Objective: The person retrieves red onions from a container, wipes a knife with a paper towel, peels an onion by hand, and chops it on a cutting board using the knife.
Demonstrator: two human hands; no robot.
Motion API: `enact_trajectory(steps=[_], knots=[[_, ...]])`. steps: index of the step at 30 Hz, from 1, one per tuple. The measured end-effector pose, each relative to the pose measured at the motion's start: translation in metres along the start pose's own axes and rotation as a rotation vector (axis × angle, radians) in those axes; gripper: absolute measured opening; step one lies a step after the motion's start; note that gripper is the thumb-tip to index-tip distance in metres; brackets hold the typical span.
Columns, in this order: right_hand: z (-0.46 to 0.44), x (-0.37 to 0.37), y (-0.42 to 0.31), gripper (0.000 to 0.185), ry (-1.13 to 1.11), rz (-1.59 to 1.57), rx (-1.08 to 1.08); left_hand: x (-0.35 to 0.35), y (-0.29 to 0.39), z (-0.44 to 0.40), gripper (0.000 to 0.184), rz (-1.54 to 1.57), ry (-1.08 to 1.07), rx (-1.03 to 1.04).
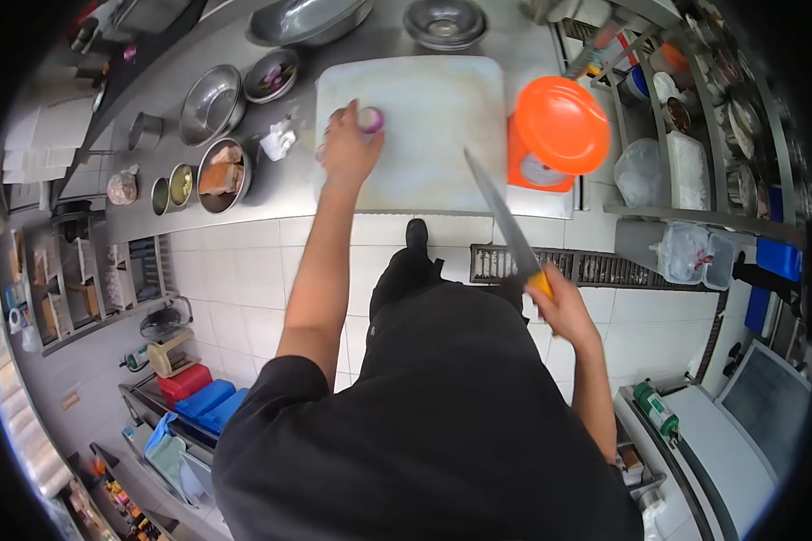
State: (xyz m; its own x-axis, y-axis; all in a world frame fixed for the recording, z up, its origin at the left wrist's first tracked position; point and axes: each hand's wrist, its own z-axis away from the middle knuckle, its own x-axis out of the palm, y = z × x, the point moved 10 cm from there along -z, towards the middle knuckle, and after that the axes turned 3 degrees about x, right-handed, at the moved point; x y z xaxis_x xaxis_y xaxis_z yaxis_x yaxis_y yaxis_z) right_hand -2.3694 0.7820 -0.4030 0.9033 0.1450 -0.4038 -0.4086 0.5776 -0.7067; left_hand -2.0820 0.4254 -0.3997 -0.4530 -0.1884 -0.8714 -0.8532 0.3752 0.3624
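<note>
On the white cutting board [438,135], my left hand [350,153] is closed round a piece of red onion [370,119], its pale cut face and purple rim showing between thumb and fingers. A bit of purple also peeks out at the left side of that hand, too hidden to name. My right hand [564,305] grips a kitchen knife [505,216] by its yellow handle, out in front of the counter's edge. The blade points up and left, its tip over the lower right of the board and apart from the onion.
An orange scale [559,126] stands right of the board. To the left are a bowl of onion pieces [271,77], a metal bowl [212,104], crumpled white paper [278,140] and a bowl with chunks of food [224,176]. Stacked bowls [445,24] sit behind.
</note>
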Motion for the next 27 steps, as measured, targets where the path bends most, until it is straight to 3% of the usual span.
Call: enact_trajectory(steps=[3, 6, 10, 15, 27], knots=[[-0.054, 0.04, -0.019, 0.033, 0.201, 0.331, -0.038, 0.038, -0.021, -0.012, 0.06, 0.103, -0.189, 0.002], [-0.064, 0.055, -0.047, 0.033, 0.293, 0.372, 0.024, 0.041, -0.006, -0.002, 0.06, 0.298, -0.342, 0.156], [-0.076, 0.067, -0.107, 0.033, 0.35, 0.405, 0.014, 0.033, 0.005, 0.019, 0.065, 0.447, -0.318, 0.144], [-0.104, 0.088, -0.173, 0.028, 0.308, 0.585, -0.121, 0.028, 0.004, 0.02, 0.057, 0.454, -0.364, 0.102], [-0.136, 0.102, -0.198, 0.03, 0.146, 0.772, -0.089, 0.03, 0.002, 0.012, 0.046, 0.434, -0.348, 0.133]])
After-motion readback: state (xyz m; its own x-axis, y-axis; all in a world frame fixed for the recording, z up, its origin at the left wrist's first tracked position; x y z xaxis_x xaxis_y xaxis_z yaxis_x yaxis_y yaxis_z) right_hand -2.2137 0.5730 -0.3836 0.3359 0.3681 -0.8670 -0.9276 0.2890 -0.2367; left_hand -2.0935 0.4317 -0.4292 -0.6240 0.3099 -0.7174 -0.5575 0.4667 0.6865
